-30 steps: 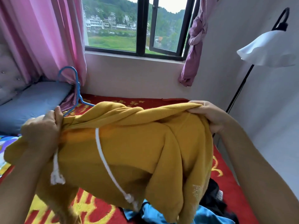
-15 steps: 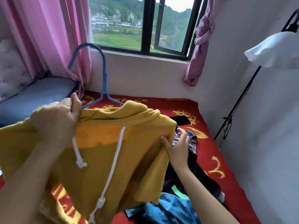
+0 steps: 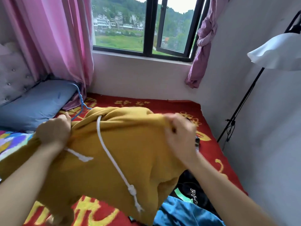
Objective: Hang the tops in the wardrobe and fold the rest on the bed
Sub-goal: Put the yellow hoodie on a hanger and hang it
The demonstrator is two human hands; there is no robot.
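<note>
A mustard-yellow hoodie (image 3: 130, 147) with white drawstrings is held up over the bed. A blue hanger (image 3: 80, 98) pokes out of its neck, hook pointing toward the pillow. My left hand (image 3: 53, 129) grips the hoodie's left shoulder together with the hanger's arm. My right hand (image 3: 180, 136), blurred by motion, pinches the fabric at the right shoulder. More clothes lie under the hoodie at the lower right: a black garment (image 3: 192, 190) with white lettering and a bright blue one (image 3: 182, 214).
The bed has a red blanket (image 3: 211, 154) with yellow patterns. A blue pillow (image 3: 37, 103) lies at the left by the tufted headboard (image 3: 11, 79). Pink curtains (image 3: 53, 38) flank the window. A floor lamp (image 3: 275, 51) stands at the right by the wall.
The hanger's hook has dropped from upright to low, toward the pillow. My right hand has moved up from the hoodie's front to its right shoulder and pulled the fabric out sideways.
</note>
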